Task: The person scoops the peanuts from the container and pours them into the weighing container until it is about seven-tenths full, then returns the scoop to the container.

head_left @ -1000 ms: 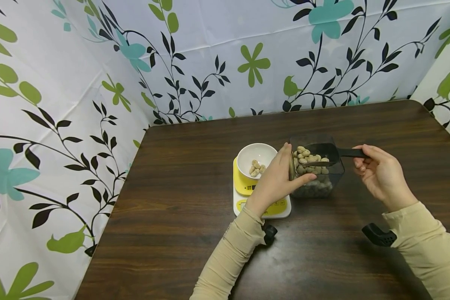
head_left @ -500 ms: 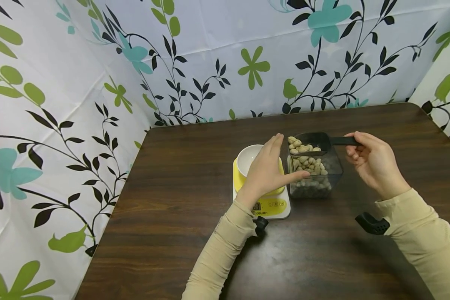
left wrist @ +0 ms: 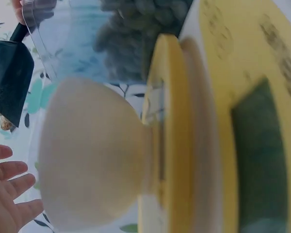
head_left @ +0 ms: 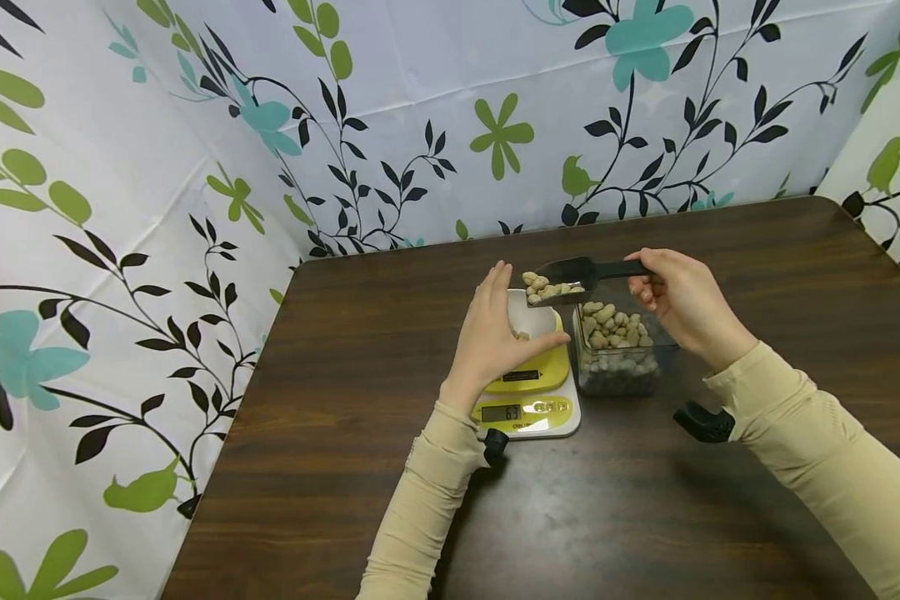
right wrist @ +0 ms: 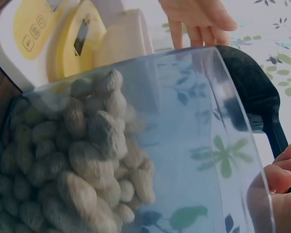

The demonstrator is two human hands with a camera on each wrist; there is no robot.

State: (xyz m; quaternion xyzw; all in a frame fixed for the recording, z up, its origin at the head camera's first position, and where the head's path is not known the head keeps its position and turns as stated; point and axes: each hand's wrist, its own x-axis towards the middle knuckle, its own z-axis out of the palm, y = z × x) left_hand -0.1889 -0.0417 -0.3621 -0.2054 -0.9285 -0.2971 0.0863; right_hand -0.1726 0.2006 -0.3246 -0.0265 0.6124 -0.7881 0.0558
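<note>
My right hand (head_left: 686,304) grips the handle of a black scoop (head_left: 581,271) loaded with peanuts (head_left: 543,289). The scoop's front edge is over the white bowl (left wrist: 87,155), level or nearly so. That bowl stands on a yellow and white kitchen scale (head_left: 543,373), with a few peanuts inside. On the bowl's left, my left hand (head_left: 487,337) is held up with fingers extended and thumb spread, covering part of it in the head view. Right beside the scale sits a clear container (right wrist: 203,160) partly filled with unshelled peanuts (right wrist: 87,165).
The brown wooden table (head_left: 345,400) reaches back to a white curtain (head_left: 420,75) printed with leaves and birds. A lit display (head_left: 501,413) faces front on the scale. Black wrist cameras jut from both sleeves.
My right hand has lifted the loaded scoop out of the container and carried it left over the bowl. My left hand has shifted left, away from the container.
</note>
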